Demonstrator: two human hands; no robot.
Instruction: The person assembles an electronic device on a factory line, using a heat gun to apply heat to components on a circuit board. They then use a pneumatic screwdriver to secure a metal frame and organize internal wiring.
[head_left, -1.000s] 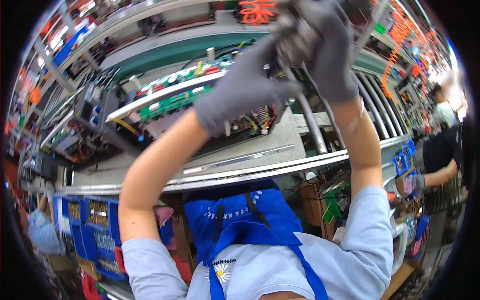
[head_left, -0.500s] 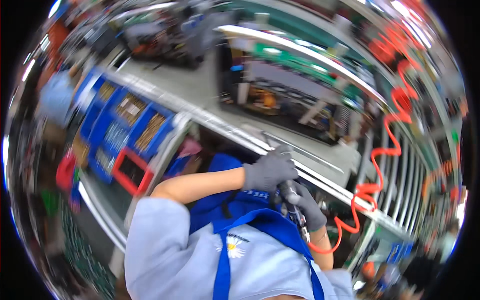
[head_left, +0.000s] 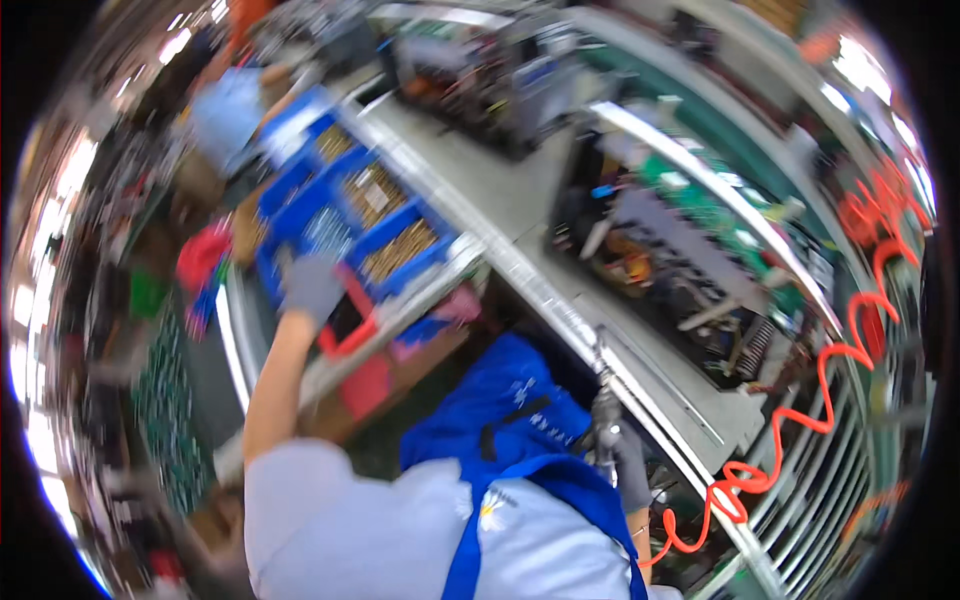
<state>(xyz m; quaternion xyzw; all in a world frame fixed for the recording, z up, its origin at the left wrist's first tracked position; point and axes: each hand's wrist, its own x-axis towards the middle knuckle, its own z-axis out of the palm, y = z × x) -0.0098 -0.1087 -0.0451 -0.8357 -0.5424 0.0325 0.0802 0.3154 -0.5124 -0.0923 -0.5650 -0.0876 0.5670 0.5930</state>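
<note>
My left hand [head_left: 314, 286], in a grey glove, reaches to the near blue bin [head_left: 268, 270], beside the red-framed dark tray [head_left: 350, 318]. Its fingertips are smeared by motion and partly lost in the bin, so what they touch does not show. Against my right side, my gloved right hand [head_left: 630, 465] is wrapped round a metallic air screwdriver [head_left: 605, 425], whose tip points away from me over the conveyor's edge. A red coiled air hose [head_left: 735, 490] runs from near my right wrist.
Other blue bins hold brass-coloured screws [head_left: 400, 250] and silvery small parts [head_left: 328, 232]. An open appliance chassis [head_left: 650, 260] with green boards sits on the line [head_left: 530, 260]. Metal rollers [head_left: 800, 500] lie at the right. Far left, another person's blue sleeve [head_left: 225, 112] shows.
My left hand has left the screwdriver and swung left to the blue bins. My right hand keeps the screwdriver, now tip-up. The whole view has turned toward the left.
</note>
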